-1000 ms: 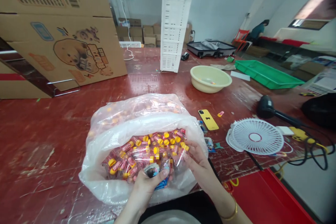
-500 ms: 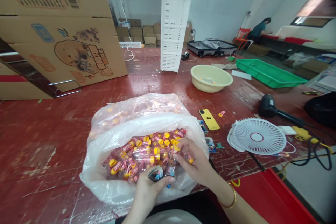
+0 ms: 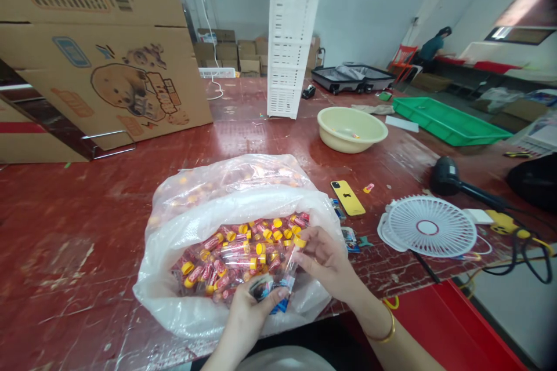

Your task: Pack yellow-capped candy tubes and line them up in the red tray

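Tubes [image 3: 237, 249]: yellow-capped, pink inside, heaped in the open mouth of the bag [image 3: 153, 284], which lies on the red bench [image 3: 73, 232].
Carton [image 3: 104, 69]: brown, printed with a cartoon animal, standing behind and to the left of the bag.
Bag: whitish plastic, rim folded back, more yellow caps showing dimly through its far side.
Left hand [image 3: 249, 307]: over the bag's near edge, thumb pressing down on packets [image 3: 262, 288] in its grip.
Packets: flat, printed in blue and dark tones, above the bag's near part; their number cannot be told.
Rack [image 3: 292, 46]: white, slotted, upright behind the bag.
Right hand [image 3: 325, 262]: over the bag's right side, a gold bangle [image 3: 393, 324] on the wrist; its grip pinches a held tube [image 3: 299, 242] between thumb and fingers.
Held tube: tilted, yellow cap uppermost, over the bag's mouth; whether its lower end touches the packets is unclear.
Phone [image 3: 348, 197]: yellow, flat, just right of the bag.
Bowl [image 3: 348, 142]: pale yellow, behind and right of the bag.
Loose tube [image 3: 368, 188]: lying right of the bag.
Fan [image 3: 429, 227]: white, round, well right of the bag.
Dryer [image 3: 444, 175]: black, farther right of the bag.
Tray [image 3: 465, 138]: green, far behind and right of the bag.
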The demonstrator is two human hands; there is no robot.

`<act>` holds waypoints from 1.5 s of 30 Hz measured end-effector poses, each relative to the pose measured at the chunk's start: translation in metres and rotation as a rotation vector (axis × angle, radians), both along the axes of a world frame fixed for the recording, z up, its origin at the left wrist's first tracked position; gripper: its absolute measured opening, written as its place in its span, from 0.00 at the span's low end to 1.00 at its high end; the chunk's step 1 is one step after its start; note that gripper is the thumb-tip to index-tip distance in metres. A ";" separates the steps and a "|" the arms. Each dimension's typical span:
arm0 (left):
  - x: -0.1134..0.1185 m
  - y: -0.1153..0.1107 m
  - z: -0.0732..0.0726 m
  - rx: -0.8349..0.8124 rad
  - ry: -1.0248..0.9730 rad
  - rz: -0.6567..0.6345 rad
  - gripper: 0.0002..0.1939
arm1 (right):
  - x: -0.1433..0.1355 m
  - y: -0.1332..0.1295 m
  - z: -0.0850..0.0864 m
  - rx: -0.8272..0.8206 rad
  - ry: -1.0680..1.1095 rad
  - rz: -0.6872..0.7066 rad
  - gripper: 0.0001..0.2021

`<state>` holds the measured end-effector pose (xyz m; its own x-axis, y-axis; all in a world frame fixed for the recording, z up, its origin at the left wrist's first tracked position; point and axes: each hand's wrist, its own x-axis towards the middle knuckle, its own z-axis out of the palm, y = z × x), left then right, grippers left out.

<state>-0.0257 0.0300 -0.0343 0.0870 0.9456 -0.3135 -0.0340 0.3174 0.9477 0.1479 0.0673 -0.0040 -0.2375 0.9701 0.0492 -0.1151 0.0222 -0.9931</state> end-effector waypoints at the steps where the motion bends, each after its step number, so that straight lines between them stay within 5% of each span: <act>1: 0.000 0.000 -0.001 -0.002 0.016 0.016 0.15 | 0.001 0.000 0.001 0.053 -0.047 -0.062 0.10; 4: 0.000 0.002 -0.001 0.001 0.056 0.071 0.17 | 0.004 -0.004 0.007 0.275 -0.265 -0.165 0.07; 9: 0.002 0.003 0.001 0.037 0.034 0.087 0.16 | 0.001 -0.008 0.016 0.466 -0.475 -0.050 0.07; 17: 0.008 -0.003 0.011 -0.235 -0.304 0.024 0.16 | -0.007 -0.010 -0.005 -0.106 -0.008 0.100 0.11; 21: 0.018 0.000 0.017 -0.403 -0.508 0.075 0.17 | -0.016 -0.033 -0.014 -0.163 0.047 0.227 0.38; 23: 0.022 0.002 0.020 -0.447 -0.511 0.077 0.18 | -0.021 -0.042 -0.017 -0.203 0.011 0.194 0.42; 27: 0.021 0.002 0.023 -0.357 -0.477 0.041 0.18 | -0.023 -0.047 -0.021 -0.060 -0.085 0.015 0.32; 32: 0.017 -0.002 0.021 -0.352 -0.469 0.035 0.18 | -0.018 -0.047 -0.016 0.093 -0.175 0.002 0.32; 43: 0.018 -0.003 0.024 -0.272 -0.397 -0.030 0.17 | -0.017 -0.048 -0.020 0.058 -0.064 -0.008 0.33; 45: 0.020 -0.004 0.026 -0.293 -0.378 -0.048 0.17 | -0.012 -0.046 -0.017 0.004 0.016 -0.009 0.24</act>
<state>-0.0060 0.0257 -0.0085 0.2880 0.8143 -0.5040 -0.3378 0.5788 0.7422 0.1358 0.0211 -0.0214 -0.2275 0.9721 0.0563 -0.1306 0.0268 -0.9911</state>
